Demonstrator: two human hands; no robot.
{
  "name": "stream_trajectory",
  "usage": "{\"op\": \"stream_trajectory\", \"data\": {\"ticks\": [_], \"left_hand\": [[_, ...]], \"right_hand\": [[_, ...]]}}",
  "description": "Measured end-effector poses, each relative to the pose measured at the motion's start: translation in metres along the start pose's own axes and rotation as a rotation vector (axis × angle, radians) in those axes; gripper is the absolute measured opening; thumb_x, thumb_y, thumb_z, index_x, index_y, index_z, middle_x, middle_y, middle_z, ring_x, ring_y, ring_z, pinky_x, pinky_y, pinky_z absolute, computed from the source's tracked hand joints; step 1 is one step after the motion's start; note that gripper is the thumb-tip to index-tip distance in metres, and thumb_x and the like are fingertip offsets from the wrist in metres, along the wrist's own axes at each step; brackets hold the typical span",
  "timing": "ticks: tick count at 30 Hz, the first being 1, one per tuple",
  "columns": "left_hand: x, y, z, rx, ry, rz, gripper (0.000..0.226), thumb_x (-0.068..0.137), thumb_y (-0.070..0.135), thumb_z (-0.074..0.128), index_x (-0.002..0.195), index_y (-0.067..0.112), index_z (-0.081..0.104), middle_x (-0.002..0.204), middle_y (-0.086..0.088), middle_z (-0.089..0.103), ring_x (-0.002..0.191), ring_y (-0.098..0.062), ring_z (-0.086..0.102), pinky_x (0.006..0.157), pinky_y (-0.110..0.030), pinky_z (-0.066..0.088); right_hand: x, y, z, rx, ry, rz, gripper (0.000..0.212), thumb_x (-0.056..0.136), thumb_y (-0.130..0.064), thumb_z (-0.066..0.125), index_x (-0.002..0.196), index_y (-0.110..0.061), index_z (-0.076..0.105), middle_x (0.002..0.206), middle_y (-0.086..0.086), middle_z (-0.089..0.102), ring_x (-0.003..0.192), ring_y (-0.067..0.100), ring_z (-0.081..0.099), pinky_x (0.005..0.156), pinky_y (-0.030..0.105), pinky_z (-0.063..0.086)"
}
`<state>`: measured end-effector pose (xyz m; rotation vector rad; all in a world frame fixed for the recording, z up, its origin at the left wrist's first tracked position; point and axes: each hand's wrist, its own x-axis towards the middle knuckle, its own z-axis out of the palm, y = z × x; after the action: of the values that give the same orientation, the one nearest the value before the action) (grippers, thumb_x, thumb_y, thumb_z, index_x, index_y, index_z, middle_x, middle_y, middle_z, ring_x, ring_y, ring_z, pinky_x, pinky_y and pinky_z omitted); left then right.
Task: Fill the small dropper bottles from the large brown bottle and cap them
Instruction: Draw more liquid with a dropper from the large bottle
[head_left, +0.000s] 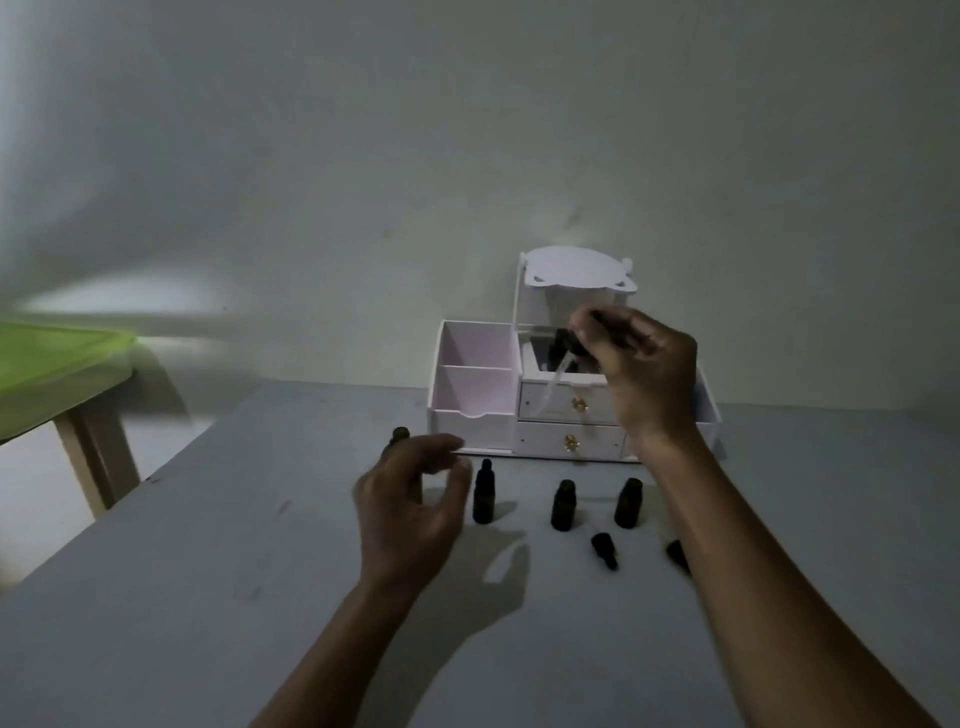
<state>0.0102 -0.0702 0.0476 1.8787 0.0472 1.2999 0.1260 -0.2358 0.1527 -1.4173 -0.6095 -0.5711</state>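
My right hand (636, 364) is raised in front of the white organiser (478, 395), shut on a dropper cap (563, 345) whose clear pipette slants down to the left. My left hand (410, 499) hovers over the table with fingers curled apart, holding nothing. Behind it a brown bottle top (400, 435) pokes out; the rest is hidden. A capped small bottle (483, 493) stands right of that hand. Two uncapped small bottles (563, 505) (628, 503) stand further right. Two loose dropper caps (604, 551) (677, 553) lie in front of them.
The white organiser has open compartments at left and two drawers with gold knobs (571, 442). The grey table (208, 571) meets a pale wall. A green-topped table (57, 364) stands at the left, beyond the table's edge.
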Motion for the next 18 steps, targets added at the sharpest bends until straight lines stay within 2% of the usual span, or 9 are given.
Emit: {"op": "stream_trajectory", "data": {"ticks": [4,6,8,11,13,18], "left_hand": [[-0.021,0.025,0.043,-0.102,-0.326,-0.258,0.024,0.082,0.020,0.078,0.103,0.025,0.070,0.084,0.016,0.069,0.082,-0.001,0.067,0.072,-0.009,0.052],[-0.026,0.024,0.062,-0.075,-0.414,-0.359,0.036,0.080,0.026,0.079,0.114,0.028,0.067,0.097,0.016,0.068,0.086,-0.001,0.065,0.071,-0.007,0.051],[-0.029,0.020,0.078,-0.041,-0.471,-0.440,0.050,0.080,0.027,0.080,0.126,0.023,0.061,0.114,0.010,0.066,0.093,-0.001,0.061,0.070,-0.006,0.048],[-0.031,0.011,0.094,-0.004,-0.546,-0.494,0.062,0.081,0.022,0.079,0.138,0.018,0.053,0.132,0.001,0.059,0.105,-0.007,0.058,0.078,-0.011,0.046],[-0.031,0.007,0.100,0.006,-0.566,-0.505,0.064,0.082,0.019,0.078,0.140,0.017,0.051,0.134,-0.002,0.058,0.110,-0.011,0.058,0.085,-0.016,0.046],[-0.029,-0.002,0.106,0.009,-0.556,-0.513,0.063,0.079,0.018,0.081,0.136,0.017,0.055,0.124,-0.002,0.064,0.102,-0.010,0.061,0.090,-0.022,0.051]], "right_hand": [[-0.016,0.031,-0.031,-0.083,0.046,0.059,0.016,0.084,-0.023,0.077,0.096,-0.012,0.077,0.087,0.002,0.077,0.085,0.020,0.075,0.082,0.042,0.061],[-0.022,0.038,-0.036,-0.089,0.067,0.071,0.013,0.085,-0.022,0.077,0.096,-0.015,0.076,0.084,-0.002,0.076,0.083,0.013,0.075,0.080,0.033,0.061],[-0.027,0.042,-0.040,-0.103,0.089,0.075,0.011,0.084,-0.020,0.076,0.095,-0.019,0.074,0.082,-0.011,0.073,0.078,-0.001,0.072,0.075,0.018,0.058],[-0.029,0.047,-0.043,-0.113,0.105,0.079,0.010,0.085,-0.019,0.076,0.094,-0.020,0.073,0.081,-0.014,0.072,0.077,-0.006,0.070,0.073,0.011,0.055],[-0.028,0.050,-0.045,-0.132,0.105,0.077,0.010,0.085,-0.020,0.076,0.094,-0.021,0.072,0.081,-0.015,0.071,0.077,-0.007,0.069,0.072,0.009,0.054],[-0.031,0.059,-0.044,-0.147,0.073,0.088,0.010,0.085,-0.020,0.075,0.094,-0.024,0.072,0.081,-0.017,0.070,0.078,-0.006,0.070,0.072,0.011,0.055]]}}
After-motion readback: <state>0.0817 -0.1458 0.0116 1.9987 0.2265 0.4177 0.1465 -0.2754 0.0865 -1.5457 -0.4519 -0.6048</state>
